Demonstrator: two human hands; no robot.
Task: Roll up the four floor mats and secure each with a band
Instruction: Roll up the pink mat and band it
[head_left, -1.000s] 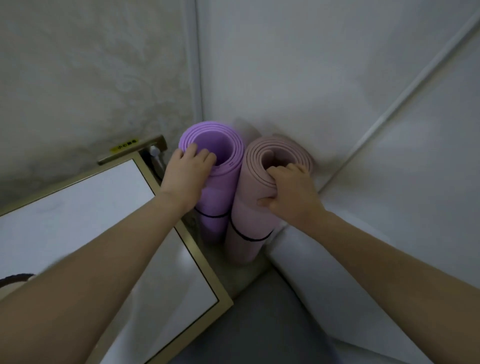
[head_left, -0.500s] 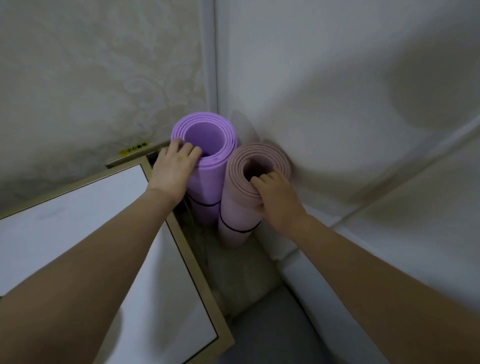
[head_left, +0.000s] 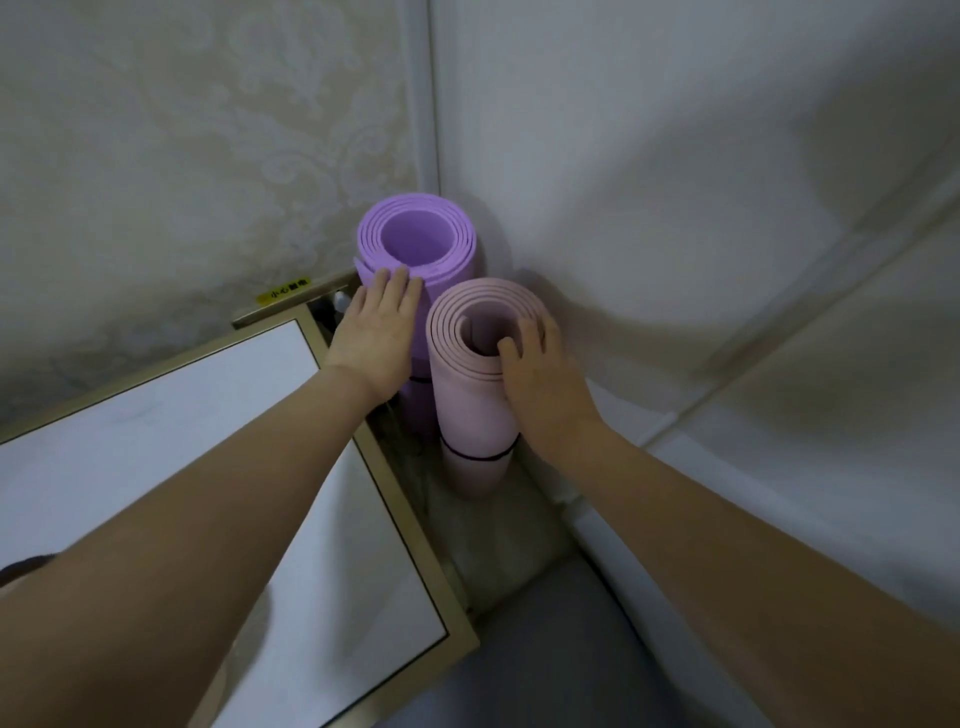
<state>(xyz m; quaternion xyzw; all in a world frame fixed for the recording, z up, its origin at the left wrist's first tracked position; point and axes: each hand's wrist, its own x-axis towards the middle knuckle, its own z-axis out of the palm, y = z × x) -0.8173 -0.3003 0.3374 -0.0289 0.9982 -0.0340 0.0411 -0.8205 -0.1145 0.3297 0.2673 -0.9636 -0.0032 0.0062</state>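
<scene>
Curled over the top rim of the pink rolled mat (head_left: 470, 395), the right hand (head_left: 545, 379) grips it, thumb at the spiral's edge. The left hand (head_left: 376, 343) lies flat, fingers straight, against the side of the purple rolled mat (head_left: 415, 244). Both mats stand upright in the wall corner, purple at 11 o'clock from pink, just beside it. A black band (head_left: 478, 457) rings the pink one low down. A gold-framed white tabletop (head_left: 156, 431) sits at 8 o'clock, with a yellow sticker (head_left: 283, 291) by its far corner.
</scene>
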